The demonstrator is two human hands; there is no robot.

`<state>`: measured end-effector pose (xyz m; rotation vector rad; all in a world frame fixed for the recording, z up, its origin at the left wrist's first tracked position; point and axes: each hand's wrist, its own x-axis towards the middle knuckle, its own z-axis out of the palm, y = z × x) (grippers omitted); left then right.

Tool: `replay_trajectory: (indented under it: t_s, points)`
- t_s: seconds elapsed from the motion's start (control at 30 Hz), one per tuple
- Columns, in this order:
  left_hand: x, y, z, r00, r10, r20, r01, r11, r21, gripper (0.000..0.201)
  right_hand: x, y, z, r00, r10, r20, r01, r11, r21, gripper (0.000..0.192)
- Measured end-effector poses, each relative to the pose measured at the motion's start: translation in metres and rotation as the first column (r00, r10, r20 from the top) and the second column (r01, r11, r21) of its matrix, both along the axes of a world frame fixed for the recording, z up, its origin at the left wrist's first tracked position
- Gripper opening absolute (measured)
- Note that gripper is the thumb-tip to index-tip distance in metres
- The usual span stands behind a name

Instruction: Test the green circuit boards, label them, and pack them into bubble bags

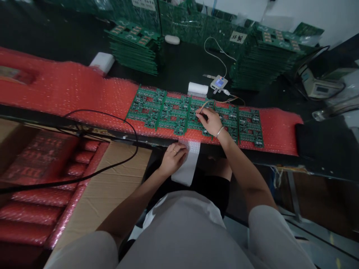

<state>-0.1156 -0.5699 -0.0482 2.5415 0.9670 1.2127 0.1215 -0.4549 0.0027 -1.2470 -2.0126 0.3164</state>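
Note:
A row of green circuit board panels (pixel 174 101) lies on red bubble wrap (pixel 280 125) along the bench's front edge. My right hand (pixel 211 120) is over the middle panel, fingertips pinched on the end of thin wires (pixel 217 101) and held against the board. The wires run back to a small white device with a lit screen (pixel 219 83). At the bench edge, my left hand (pixel 173 157) has its fingers curled beside a white strip (pixel 188 166) that hangs down over the edge. Whether its fingertips grip the strip or something else is hidden.
Stacks of green boards stand at the back left (pixel 134 48) and back right (pixel 263 59). A white roll (pixel 198 89) lies behind the panels. A black cable (pixel 112 167) loops across the left side, above a cardboard box (pixel 112 179) with red bubble-wrapped bundles (pixel 36 201).

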Motion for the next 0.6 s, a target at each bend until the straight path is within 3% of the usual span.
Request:
replay_trajectory:
  t_s: [0.1, 0.27, 0.43, 0.6]
  points:
    - [-0.002, -0.002, 0.013, 0.999, -0.014, 0.044, 0.016, 0.999, -0.043, 0.011, 0.000, 0.001, -0.002, 1.000, -0.001, -0.004, 0.001, 1.000, 0.004, 0.020]
    - [-0.008, 0.020, 0.055, 0.979, 0.059, 0.197, -0.019, 0.979, -0.201, 0.009, 0.000, 0.001, -0.004, 0.999, -0.031, -0.022, 0.030, 0.999, -0.035, 0.021]
    - [0.007, 0.099, 0.081, 0.982, 0.083, 0.170, -0.015, 0.929, -0.369, 0.007, -0.002, 0.000, 0.000, 0.999, -0.045, -0.031, 0.044, 0.999, -0.022, 0.022]
    - [0.044, 0.184, 0.082, 0.991, -0.118, -0.055, 0.085, 0.907, -0.413, 0.013, -0.003, -0.001, 0.003, 0.999, -0.040, -0.028, 0.041, 0.999, 0.006, 0.024]
